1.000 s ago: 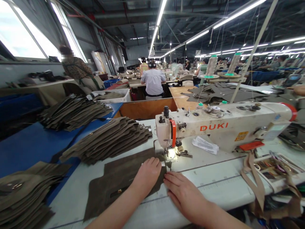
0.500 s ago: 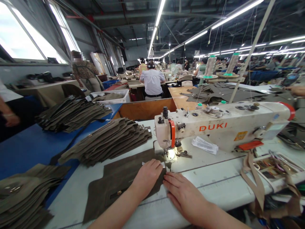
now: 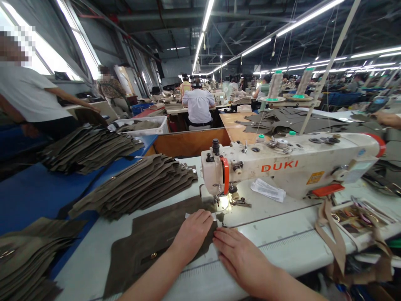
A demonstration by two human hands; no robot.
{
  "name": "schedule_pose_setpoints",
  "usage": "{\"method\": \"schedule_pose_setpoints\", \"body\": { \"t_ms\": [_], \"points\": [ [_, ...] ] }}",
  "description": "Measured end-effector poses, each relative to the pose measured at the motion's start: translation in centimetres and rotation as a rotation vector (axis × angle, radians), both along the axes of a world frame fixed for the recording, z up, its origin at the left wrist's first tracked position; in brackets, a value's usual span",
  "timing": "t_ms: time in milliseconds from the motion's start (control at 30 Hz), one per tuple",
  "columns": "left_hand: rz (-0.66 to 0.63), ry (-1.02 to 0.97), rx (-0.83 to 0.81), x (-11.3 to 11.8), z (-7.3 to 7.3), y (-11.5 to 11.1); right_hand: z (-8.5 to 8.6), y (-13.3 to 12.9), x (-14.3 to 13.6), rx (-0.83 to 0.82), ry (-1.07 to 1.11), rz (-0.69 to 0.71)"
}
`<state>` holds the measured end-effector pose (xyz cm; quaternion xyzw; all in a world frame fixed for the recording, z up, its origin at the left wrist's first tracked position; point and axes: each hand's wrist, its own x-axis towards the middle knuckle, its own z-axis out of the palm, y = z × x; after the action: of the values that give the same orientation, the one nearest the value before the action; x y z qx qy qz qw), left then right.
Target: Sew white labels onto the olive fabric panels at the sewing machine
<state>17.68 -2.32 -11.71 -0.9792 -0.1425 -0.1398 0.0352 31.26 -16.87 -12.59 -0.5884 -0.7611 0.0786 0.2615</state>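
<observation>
A dark olive-brown fabric panel (image 3: 123, 255) lies flat on the pale sewing table, a small metal fitting (image 3: 153, 255) showing on it. My left hand (image 3: 194, 232) rests palm down on its right part, fingers laid out over the cloth. A white label (image 3: 214, 216) pokes out beside those fingertips, mostly covered. Along the panel's right edge, my right hand (image 3: 238, 251) lies flat, its fingertips touching the cloth and the rest over the table. Just beyond both hands is the lit needle area (image 3: 223, 202) of a DUKI sewing machine (image 3: 247, 161).
Stacked fabric pieces (image 3: 138, 184) lie left of the machine, with more stacks (image 3: 90, 146) on a blue surface (image 3: 19, 196). White labels (image 3: 267, 190) lie on the machine bed. At right are a tray of metal rings (image 3: 357, 219) and a tan strap (image 3: 333, 246). Co-workers stand and sit beyond.
The person in a white shirt at far left has come further into view, an arm stretched toward the stacks. My view shifted slightly; both my hands keep their places on the cloth.
</observation>
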Motion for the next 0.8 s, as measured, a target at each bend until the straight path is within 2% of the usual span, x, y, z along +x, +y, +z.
{"method": "schedule_pose_setpoints", "body": {
  "t_ms": [400, 600, 800],
  "points": [
    [0.023, 0.032, -0.025, 0.1, 0.1, -0.3, -0.1, 0.2, 0.2, 0.029, 0.023, 0.006],
    [0.011, 0.045, -0.014, -0.3, -0.1, -0.4, 0.7, 2.9, 1.8, 0.083, -0.012, -0.053],
    [-0.032, 0.001, 0.061, -0.9, -0.4, -0.8, 0.3, 4.8, 2.4, 0.085, -0.139, -0.014]
  ]
}}
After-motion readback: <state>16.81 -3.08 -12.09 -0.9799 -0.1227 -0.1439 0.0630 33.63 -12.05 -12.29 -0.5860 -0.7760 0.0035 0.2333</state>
